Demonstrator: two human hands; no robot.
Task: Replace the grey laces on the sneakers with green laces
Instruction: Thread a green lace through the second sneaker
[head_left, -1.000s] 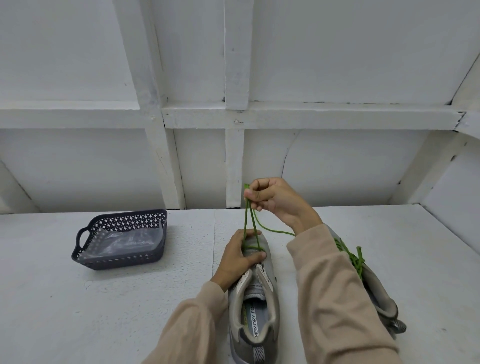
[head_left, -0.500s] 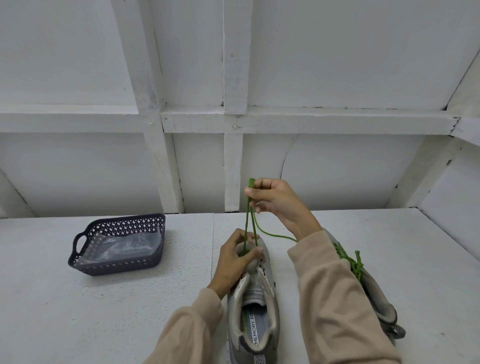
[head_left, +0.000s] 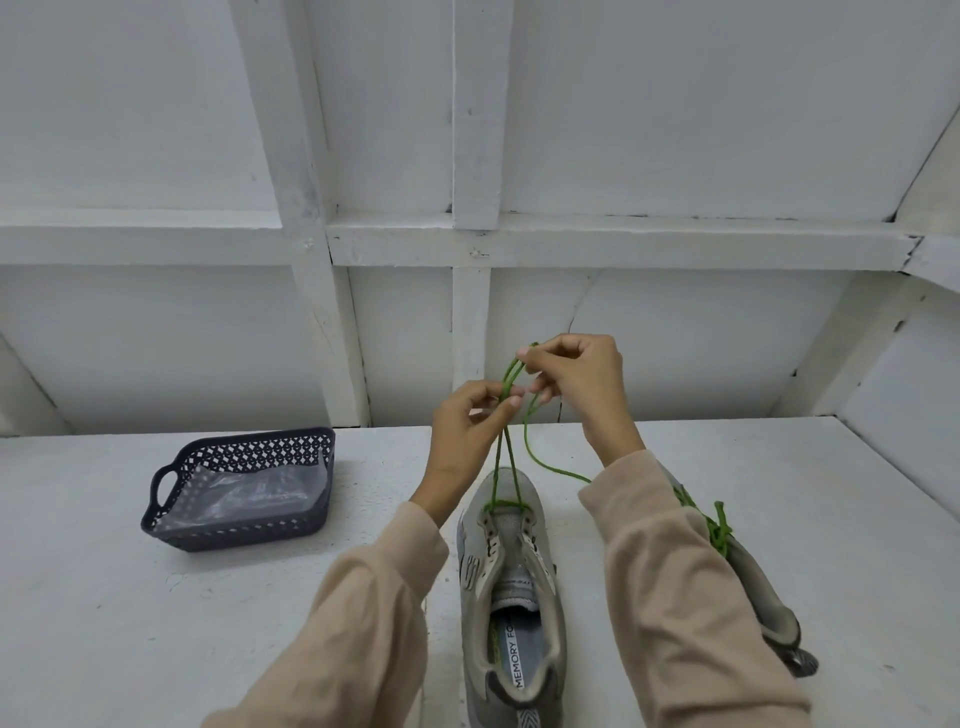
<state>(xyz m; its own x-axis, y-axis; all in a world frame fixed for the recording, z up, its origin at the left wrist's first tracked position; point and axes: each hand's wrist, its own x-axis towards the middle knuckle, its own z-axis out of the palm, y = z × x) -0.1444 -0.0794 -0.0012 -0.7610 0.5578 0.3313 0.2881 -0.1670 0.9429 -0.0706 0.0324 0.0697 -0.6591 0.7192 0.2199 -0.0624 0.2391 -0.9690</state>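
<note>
Two grey sneakers: the first sneaker (head_left: 511, 587) is straight below the grip, the second sneaker (head_left: 769, 597) off to its right. Two green laces: the held lace (head_left: 506, 457) and the bunched lace (head_left: 717, 525). Two hands pinch: left hand (head_left: 462, 436), right hand (head_left: 576, 379). One basket (head_left: 234, 530) sits left of the grip.

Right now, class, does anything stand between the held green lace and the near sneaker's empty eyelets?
Nothing visible does. The left hand and right hand pinch the green lace above the sneaker; its eyelets lie uncovered below.
</note>
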